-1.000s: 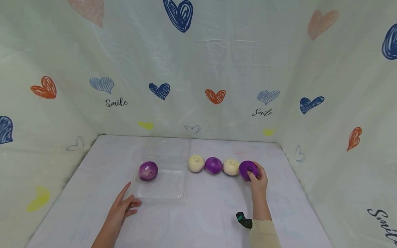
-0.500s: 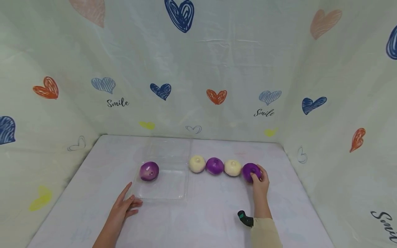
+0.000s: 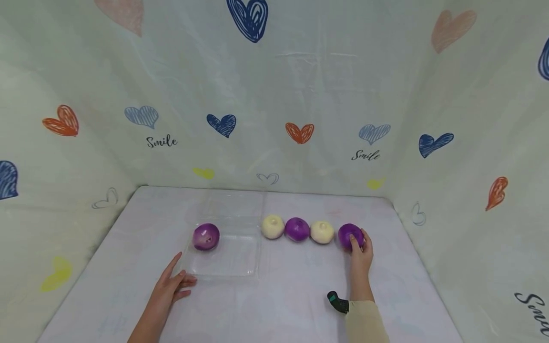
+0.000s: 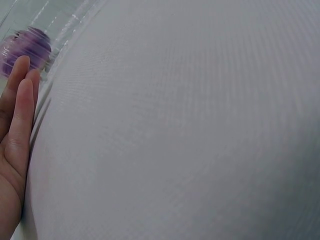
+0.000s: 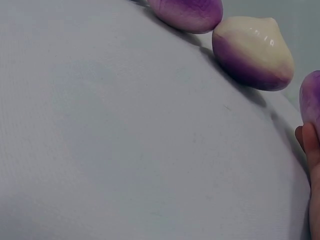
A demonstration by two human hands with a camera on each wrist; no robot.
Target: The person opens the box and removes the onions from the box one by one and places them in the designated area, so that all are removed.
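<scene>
My right hand [image 3: 362, 255] grips a glossy purple turnip [image 3: 346, 233] at the right end of a row, thumb on its near side. A small gap separates it from a cream-topped turnip [image 3: 322, 232], whose underside is purple in the right wrist view. A purple turnip [image 3: 297, 229] and another cream-topped turnip [image 3: 272, 226] continue the row leftward, close together. My left hand [image 3: 168, 288] has its fingers extended, right at the front left corner of a clear plastic box [image 3: 223, 276]. Inside that box, at the left, sits a purple turnip [image 3: 206, 237].
The box's clear lid [image 3: 231, 202] lies opened toward the back. A white cloth covers the table [image 3: 291, 305]. Behind and at both sides hangs a pale curtain [image 3: 266, 85] printed with hearts. A black curved device [image 3: 338, 303] sits at my right wrist.
My right hand has shifted slightly right with the purple turnip, opening a gap between it and the neighbouring cream-topped one. The left hand has stayed in place.
</scene>
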